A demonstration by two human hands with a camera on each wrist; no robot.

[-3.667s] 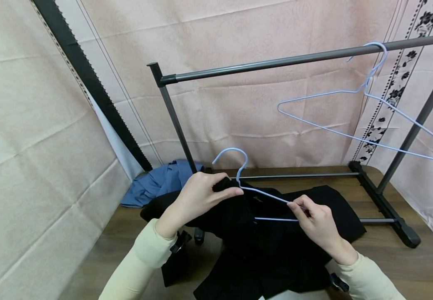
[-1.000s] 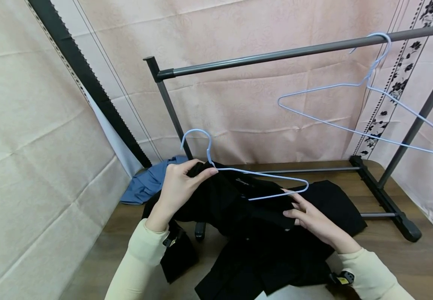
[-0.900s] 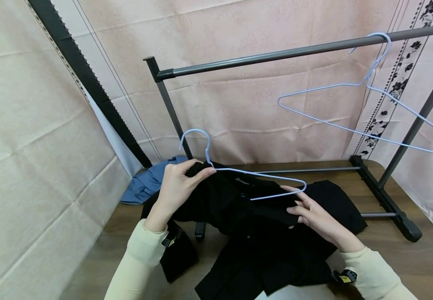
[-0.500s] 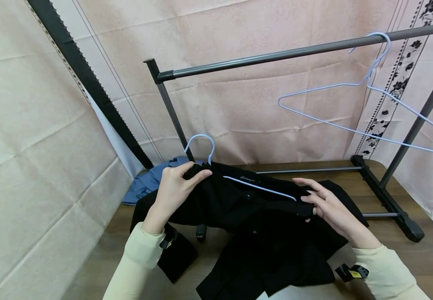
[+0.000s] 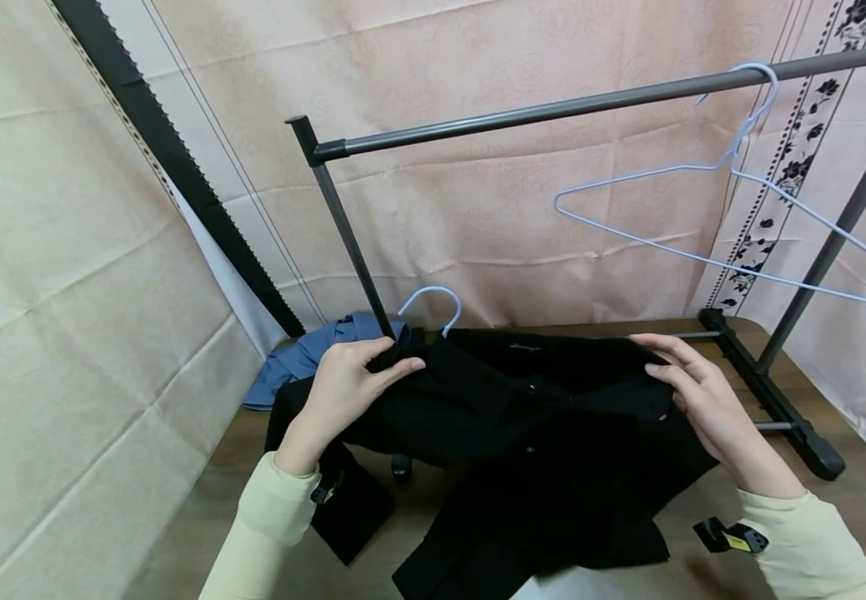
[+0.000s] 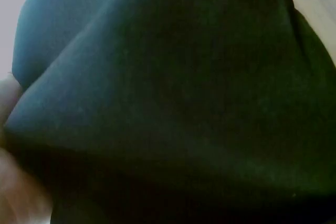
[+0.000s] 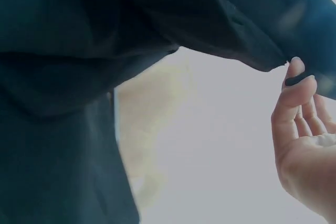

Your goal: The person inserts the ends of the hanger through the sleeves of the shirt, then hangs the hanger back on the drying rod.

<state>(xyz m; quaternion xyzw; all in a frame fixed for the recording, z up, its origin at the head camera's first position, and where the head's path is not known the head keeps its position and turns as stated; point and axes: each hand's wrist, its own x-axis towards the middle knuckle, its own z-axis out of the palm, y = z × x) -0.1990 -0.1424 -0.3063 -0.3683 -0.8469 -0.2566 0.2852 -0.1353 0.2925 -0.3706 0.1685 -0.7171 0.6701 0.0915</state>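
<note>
A black shirt [image 5: 553, 492] is spread across the desk, its collar raised between the two hands. Out of the collar rises the hook of a light-blue wire hanger [image 5: 433, 289]; the rest of that hanger is hidden in the cloth. My left hand [image 5: 346, 383] pinches the shirt between thumb and fingers, just left of the hook. At the right end of the collar, my right hand [image 5: 710, 408] pinches the shirt's edge between thumb and fingers, also seen in the right wrist view. Dark cloth [image 6: 168, 93] fills most of the left wrist view.
A grey garment rack [image 5: 553, 112] stands behind, with a second light-blue hanger [image 5: 650, 171] on its bar at the right. A blue garment [image 5: 290, 367] lies at the left by the rack's post. Pinkish curtains [image 5: 478, 208] enclose the wooden desk [image 5: 200, 517].
The hanger's right arm has slid inside the shirt, leaving only the hook showing. My right hand has moved right, drawing the shirt's edge outward. The left hand keeps its pinch near the hook.
</note>
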